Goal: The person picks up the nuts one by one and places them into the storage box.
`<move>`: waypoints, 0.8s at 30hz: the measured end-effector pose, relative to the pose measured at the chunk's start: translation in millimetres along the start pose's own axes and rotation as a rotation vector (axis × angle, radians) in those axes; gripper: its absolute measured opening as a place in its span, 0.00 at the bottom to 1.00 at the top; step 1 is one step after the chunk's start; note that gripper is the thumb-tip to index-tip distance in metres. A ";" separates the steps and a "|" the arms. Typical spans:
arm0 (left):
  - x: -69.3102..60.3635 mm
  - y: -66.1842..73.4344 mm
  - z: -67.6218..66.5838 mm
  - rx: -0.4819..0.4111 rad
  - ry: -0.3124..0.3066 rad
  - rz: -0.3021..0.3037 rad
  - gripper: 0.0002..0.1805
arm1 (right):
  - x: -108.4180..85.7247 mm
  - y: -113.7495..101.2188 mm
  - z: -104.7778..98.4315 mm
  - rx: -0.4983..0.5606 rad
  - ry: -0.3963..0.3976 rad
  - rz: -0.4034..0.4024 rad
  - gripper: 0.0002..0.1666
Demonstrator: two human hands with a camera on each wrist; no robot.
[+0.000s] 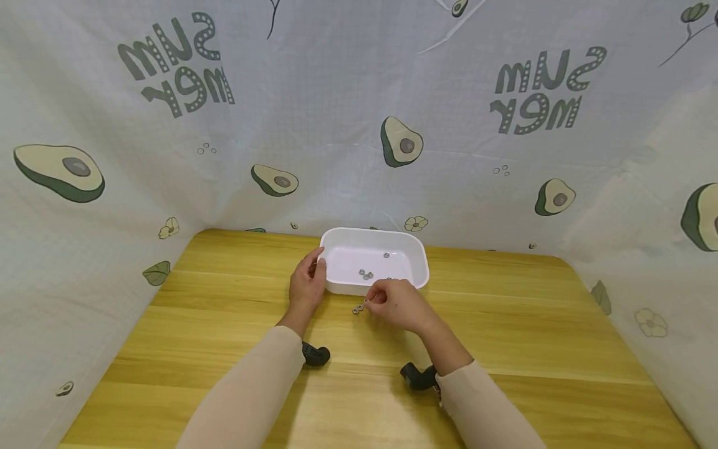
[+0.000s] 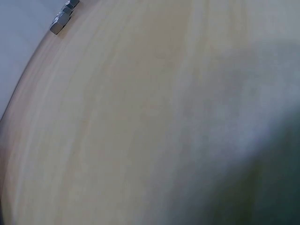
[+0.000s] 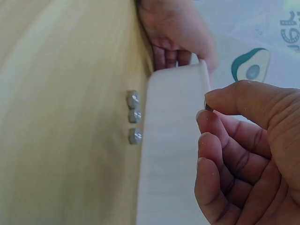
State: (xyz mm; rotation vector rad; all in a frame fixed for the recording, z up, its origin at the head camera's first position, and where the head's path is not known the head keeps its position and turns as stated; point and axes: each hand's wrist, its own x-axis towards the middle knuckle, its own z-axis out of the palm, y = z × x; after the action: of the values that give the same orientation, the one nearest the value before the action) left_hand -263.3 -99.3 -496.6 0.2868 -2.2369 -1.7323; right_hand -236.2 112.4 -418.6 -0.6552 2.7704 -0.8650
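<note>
A white rectangular tray sits at the back of the table with several small metal nuts lying inside. Against the tray's left end rests my left hand, its fingertips touching the outer wall near the rim. My right hand is in front of the tray's near wall. Between thumb and index finger it pinches a small nut, mostly hidden by the fingertips. Three hex nuts lie in a row on the wood beside the near wall. The left wrist view also catches nuts close to the tray wall.
The wooden tabletop reaches out on both sides of the tray. A white cloth printed with avocados hangs behind and at the sides. Black devices are at both wrists.
</note>
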 end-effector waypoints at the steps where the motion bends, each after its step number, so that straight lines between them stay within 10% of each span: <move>1: -0.1 0.2 -0.1 -0.003 0.000 -0.001 0.21 | 1.1 -0.3 -2.1 -0.006 0.005 0.002 0.03; 24: 0.7 1.2 1.2 -0.013 -0.007 -0.019 0.21 | 49.3 14.0 -32.1 -0.055 0.053 0.067 0.09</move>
State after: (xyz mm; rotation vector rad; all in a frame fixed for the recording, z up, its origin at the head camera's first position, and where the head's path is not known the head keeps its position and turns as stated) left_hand -264.4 -98.1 -495.6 0.3004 -2.2339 -1.7601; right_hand -294.1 116.4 -401.7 -0.5521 2.8546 -0.8072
